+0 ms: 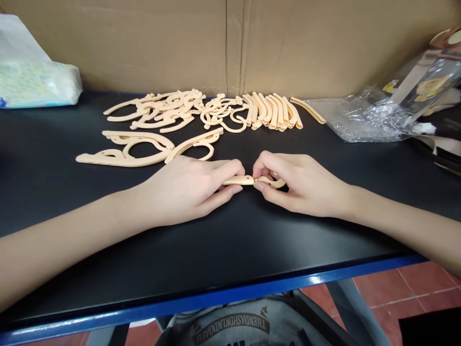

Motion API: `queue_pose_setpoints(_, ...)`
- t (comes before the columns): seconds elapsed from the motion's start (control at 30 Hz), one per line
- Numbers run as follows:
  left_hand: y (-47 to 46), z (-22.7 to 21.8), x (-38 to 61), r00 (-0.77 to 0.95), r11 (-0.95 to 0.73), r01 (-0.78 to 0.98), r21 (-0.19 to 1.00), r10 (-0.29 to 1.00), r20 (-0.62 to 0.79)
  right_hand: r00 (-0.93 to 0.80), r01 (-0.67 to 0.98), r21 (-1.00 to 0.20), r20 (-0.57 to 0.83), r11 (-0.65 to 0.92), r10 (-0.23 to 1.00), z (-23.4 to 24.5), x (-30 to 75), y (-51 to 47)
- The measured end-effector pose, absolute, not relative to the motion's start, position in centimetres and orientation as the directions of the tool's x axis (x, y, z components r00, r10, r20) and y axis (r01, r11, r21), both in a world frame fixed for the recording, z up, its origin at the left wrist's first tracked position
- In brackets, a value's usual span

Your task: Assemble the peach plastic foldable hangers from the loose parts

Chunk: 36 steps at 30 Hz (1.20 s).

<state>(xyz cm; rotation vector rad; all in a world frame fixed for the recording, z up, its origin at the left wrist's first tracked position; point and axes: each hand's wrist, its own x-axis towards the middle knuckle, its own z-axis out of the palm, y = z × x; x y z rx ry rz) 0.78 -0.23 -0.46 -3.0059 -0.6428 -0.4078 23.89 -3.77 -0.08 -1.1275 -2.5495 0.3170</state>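
My left hand (194, 187) pinches a cream plastic hanger arm (242, 180), whose rounded end with a small hole points right. Facing it, my right hand (291, 182) is closed on a curved cream hook (275, 182). The hook's tip is close to the arm's end; whether they touch I cannot tell. Both pieces are partly hidden by my fingers. Just beyond my left hand lie folding hangers with arms and hooks together, one on the left (144, 156) and another piece (196, 144) by it.
Along the back lie a heap of hanger arms (169, 108), several loose hooks (223, 113) and a row of arms (275, 110). A tissue pack (39, 84) stands back left. Crumpled clear plastic (367, 117) lies back right. Cardboard (151, 43) walls the rear; a blue edge (216, 305) borders the black table.
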Motion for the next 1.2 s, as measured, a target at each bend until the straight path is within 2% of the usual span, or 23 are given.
queue_pose_setpoints(0.5, -0.30, -0.15, 0.82, 0.878, -0.902, 0.432, 0.031, 0.428, 0.216, -0.629, 0.665, -0.373, 0.187, 0.647, 0.755, -0.09, 23.96, -3.74)
queue_pose_setpoints(1.2, -0.19, -0.44, 0.61, 0.883, -0.914, 0.405, 0.023, 0.398, 0.250, -0.634, 0.666, -0.380, 0.164, 0.642, 0.755, -0.09, 24.10, -3.68)
